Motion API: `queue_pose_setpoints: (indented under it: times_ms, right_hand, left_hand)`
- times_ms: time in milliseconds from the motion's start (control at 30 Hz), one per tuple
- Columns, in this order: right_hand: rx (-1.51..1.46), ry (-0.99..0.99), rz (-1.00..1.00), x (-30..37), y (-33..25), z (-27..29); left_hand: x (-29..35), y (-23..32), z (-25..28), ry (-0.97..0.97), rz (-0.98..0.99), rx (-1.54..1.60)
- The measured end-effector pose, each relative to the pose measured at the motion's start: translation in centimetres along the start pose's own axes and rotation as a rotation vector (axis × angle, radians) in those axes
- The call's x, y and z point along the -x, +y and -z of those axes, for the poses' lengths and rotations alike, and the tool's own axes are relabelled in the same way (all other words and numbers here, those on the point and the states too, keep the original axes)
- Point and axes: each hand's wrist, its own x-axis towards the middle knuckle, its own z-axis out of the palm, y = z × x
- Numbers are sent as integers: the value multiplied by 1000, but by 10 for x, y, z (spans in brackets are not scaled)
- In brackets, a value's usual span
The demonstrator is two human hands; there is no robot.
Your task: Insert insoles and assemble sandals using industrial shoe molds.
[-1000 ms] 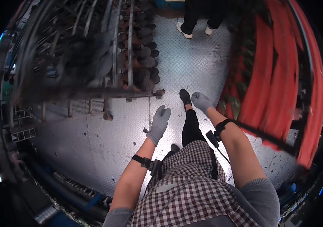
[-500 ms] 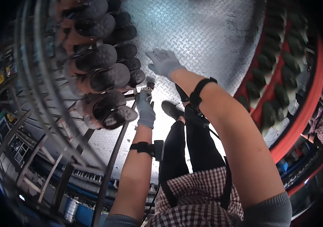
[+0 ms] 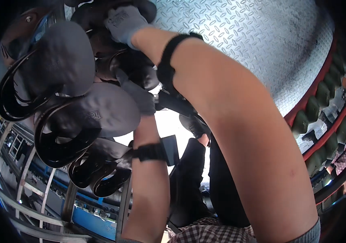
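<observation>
Right hand (image 3: 125, 25), grey glove: laid over a dark shoe (image 3: 149, 11) at the top of the row, fingers partly bent; I cannot tell whether they grip. Left hand (image 3: 136, 91), also gloved, lower down, beside a black shoe (image 3: 142, 75); fingertips lost among dark shapes, closure and hold unknown.

Handling (judged, partly from the grey shoe (image 3: 106, 107) nearer me): light, firm along the body, some give at the glossy black edge, perhaps slick there; not fragile. Best hold: across the body, thumb opposing the fingers.

Axis: dark shoe roughly crosswise, rounded end pointing right; black shoe slanted, rounded end down and right.
</observation>
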Motion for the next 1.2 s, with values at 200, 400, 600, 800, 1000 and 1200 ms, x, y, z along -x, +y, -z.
queue_pose_setpoints:
  times_ms: [200, 400, 600, 800, 1000, 1200]
  right_hand:
    - [-638, -130, -222, 145, -42, -4]
    - [-1054, -276, -839, 353, 33, 106]
    - [-653, -388, -952, 449, 7, 228]
    - [-483, -597, -660, 492, -45, 269]
    - [-404, -596, -85, 517, -172, 291]
    - [-183, -614, 321, 601, -349, 232]
  left_hand:
    - [26, 10, 68, 318, -35, -344]
    - [248, -122, -44, 365, 153, -368]
    - [409, -45, -63, 192, 96, -885]
    - [522, 15, -13, 90, 20, -1587]
    - [678, 34, 85, 419, 83, -1380]
    - [867, -57, 262, 828, -166, -791]
